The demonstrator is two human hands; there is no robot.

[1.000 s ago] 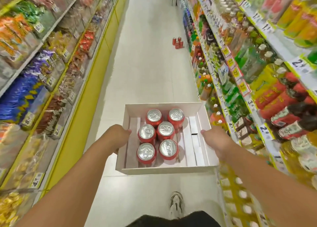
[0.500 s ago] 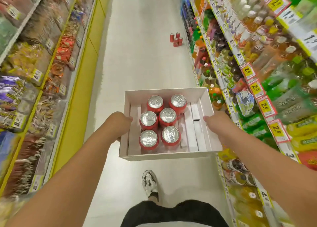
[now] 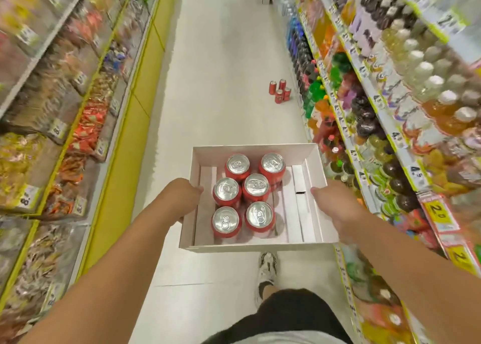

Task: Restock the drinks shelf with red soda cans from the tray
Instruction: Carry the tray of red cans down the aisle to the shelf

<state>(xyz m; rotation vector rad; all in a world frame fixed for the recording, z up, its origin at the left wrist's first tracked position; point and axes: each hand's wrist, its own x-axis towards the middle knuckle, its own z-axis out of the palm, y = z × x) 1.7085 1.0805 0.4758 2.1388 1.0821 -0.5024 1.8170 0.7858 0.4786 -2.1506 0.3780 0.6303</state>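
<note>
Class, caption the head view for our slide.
Both hands carry a white tray of six red cans down a shop aisle.

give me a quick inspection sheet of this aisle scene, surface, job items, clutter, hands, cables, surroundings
surface: pale aisle floor, bare apart from the cans ahead.
job's things: white tray held level over the floor; six red soda cans upright inside, grouped toward its left, right part bare.
clutter: four more red cans standing on the floor ahead, beside the drinks shelf.
grippers: left hand grips the tray's left wall; right hand grips its right wall.
cables: nothing seen.
surroundings: drinks shelf with bottles and price tags on the right; snack shelves on the left; the person's white shoe below the tray.
</note>
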